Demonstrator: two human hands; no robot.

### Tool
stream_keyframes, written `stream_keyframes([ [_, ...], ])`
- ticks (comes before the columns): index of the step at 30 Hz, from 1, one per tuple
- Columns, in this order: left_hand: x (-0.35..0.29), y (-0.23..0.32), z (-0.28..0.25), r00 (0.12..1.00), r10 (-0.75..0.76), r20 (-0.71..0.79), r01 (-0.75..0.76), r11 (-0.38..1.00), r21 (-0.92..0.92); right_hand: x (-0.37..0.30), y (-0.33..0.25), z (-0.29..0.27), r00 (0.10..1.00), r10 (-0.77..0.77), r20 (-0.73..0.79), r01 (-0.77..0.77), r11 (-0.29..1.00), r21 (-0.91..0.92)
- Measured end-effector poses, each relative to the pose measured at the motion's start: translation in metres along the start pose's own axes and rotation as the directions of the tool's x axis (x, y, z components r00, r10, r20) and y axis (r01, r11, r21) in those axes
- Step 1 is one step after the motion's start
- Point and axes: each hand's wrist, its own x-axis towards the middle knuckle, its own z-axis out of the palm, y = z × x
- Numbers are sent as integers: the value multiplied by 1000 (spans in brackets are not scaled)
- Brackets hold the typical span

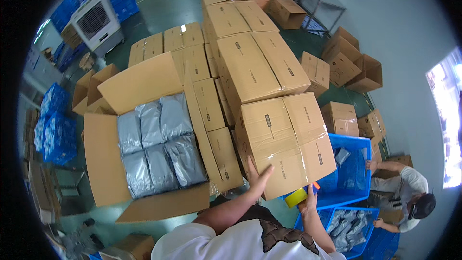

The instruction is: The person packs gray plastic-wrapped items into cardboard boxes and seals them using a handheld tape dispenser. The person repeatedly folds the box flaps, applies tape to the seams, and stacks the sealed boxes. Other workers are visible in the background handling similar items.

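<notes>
A closed cardboard box (284, 139) stands at the near end of a row of boxes, with clear tape across its top. My left hand (259, 178) grips its near left edge, the thumb on top and the fingers against the side. By the box's near right corner, my right hand (309, 201) is closed around a tape dispenser (296, 197) with a yellow roll and an orange part; its handle is mostly hidden by the fingers. To the left, an open carton (103, 159) has its flaps spread and holds several grey plastic packages (161, 142).
More closed boxes (260, 62) are lined up beyond. A blue crate (349, 183) and another with grey packages (353, 228) are at the right, where a co-worker (411, 188) has hands on them. Open cartons (341, 55) lie near the wall. An air cooler (98, 21) stands far left.
</notes>
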Motion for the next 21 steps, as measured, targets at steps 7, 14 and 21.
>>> stream_keyframes([
  [7, 8, 17, 6, 998, -6, 58, 13, 993, -120, 25, 3, -1, 973, 34, 230, -47, 998, 50],
  [14, -21, 40, -15, 988, 73, -134, 33, 756, 654, 52, -14, -30, 900, 270, 341, -261, 963, -74],
  [21, -125, -2, -230, 936, 341, -85, -84, 452, 888, -72, -60, -18, 954, -192, 231, 242, 947, -210],
])
